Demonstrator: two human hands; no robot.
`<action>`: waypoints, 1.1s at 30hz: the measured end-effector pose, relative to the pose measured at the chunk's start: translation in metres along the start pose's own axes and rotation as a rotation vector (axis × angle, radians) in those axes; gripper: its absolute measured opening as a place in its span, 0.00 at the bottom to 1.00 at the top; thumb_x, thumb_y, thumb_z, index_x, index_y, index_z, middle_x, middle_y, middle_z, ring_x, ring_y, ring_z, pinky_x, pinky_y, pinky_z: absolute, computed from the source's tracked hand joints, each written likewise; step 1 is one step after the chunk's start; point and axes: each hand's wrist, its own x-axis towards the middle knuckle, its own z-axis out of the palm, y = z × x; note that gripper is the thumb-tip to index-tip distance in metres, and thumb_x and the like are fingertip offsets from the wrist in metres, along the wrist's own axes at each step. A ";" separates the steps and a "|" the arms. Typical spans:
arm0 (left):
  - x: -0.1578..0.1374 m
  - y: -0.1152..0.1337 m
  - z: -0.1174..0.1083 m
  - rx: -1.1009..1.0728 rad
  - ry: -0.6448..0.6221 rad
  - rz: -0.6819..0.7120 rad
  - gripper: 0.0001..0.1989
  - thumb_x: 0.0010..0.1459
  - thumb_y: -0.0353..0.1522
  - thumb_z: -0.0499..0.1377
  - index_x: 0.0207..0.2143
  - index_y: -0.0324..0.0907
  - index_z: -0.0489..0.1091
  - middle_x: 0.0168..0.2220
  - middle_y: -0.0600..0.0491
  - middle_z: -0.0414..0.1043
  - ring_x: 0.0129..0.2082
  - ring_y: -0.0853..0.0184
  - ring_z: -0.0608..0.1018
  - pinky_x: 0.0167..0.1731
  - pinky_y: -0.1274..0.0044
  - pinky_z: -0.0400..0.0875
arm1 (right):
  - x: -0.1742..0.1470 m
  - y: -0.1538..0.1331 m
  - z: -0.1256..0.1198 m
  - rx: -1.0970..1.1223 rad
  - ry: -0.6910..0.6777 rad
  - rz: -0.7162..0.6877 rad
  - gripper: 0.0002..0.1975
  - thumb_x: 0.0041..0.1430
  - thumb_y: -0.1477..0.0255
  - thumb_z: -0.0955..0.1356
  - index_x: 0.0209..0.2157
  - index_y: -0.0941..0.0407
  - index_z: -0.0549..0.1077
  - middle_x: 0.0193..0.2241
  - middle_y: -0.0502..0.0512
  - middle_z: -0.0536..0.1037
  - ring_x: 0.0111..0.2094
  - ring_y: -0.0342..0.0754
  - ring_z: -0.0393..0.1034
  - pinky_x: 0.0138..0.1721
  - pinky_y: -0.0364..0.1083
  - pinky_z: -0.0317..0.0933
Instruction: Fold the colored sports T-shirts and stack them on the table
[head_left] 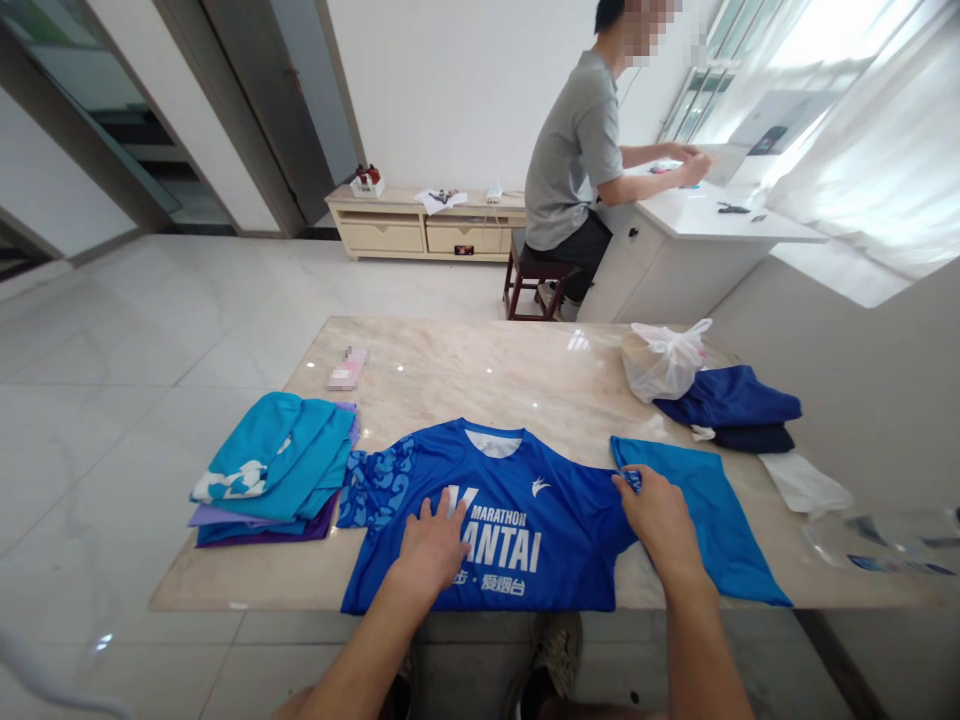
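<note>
A blue T-shirt (pixel 570 510) with white "MARATHON" lettering lies spread face up on the marble table, its collar away from me and its hem at the near edge. My left hand (pixel 435 540) rests flat on its chest, fingers spread over part of the print. At the sleeve on the right, my right hand (pixel 654 510) pinches the cuff between thumb and fingers. Partly beneath that hand is a flat piece of lighter blue cloth (pixel 724 530). Left of the shirt sits a stack of folded garments (pixel 285 460), teal on top with purple below.
The marble table (pixel 480 360) also bears a pink packet (pixel 348 370), a tied white plastic bag (pixel 664 360), dark blue folded cloth (pixel 739 400) and clear plastic wrapping (pixel 862 540). Beyond it, a person in grey (pixel 574 150) sits on a stool at a white desk (pixel 697 215).
</note>
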 end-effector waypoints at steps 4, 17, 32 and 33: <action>-0.001 -0.002 0.004 -0.001 0.022 -0.004 0.38 0.71 0.38 0.56 0.80 0.46 0.54 0.81 0.42 0.43 0.78 0.37 0.55 0.71 0.50 0.62 | -0.005 0.005 -0.009 -0.058 -0.021 -0.012 0.21 0.77 0.61 0.63 0.45 0.57 0.85 0.43 0.69 0.85 0.45 0.64 0.81 0.43 0.51 0.68; -0.005 0.006 0.003 0.061 0.067 -0.020 0.35 0.72 0.36 0.55 0.78 0.42 0.58 0.80 0.39 0.49 0.75 0.38 0.64 0.69 0.51 0.65 | -0.009 -0.010 -0.017 -0.040 0.014 0.020 0.27 0.81 0.54 0.57 0.48 0.57 0.81 0.40 0.68 0.84 0.43 0.61 0.81 0.44 0.50 0.68; 0.022 0.030 0.007 0.005 0.134 0.084 0.40 0.72 0.41 0.58 0.81 0.52 0.48 0.82 0.46 0.34 0.81 0.39 0.42 0.75 0.45 0.49 | -0.001 0.001 -0.014 -0.059 -0.220 0.020 0.26 0.78 0.52 0.62 0.51 0.57 0.82 0.49 0.72 0.84 0.53 0.65 0.81 0.51 0.55 0.72; 0.026 0.032 0.007 0.006 0.129 0.078 0.42 0.71 0.42 0.59 0.81 0.52 0.46 0.82 0.46 0.32 0.81 0.38 0.40 0.75 0.43 0.48 | 0.000 0.007 -0.011 -0.053 -0.254 0.005 0.25 0.77 0.53 0.64 0.51 0.58 0.82 0.50 0.71 0.85 0.54 0.65 0.81 0.51 0.54 0.72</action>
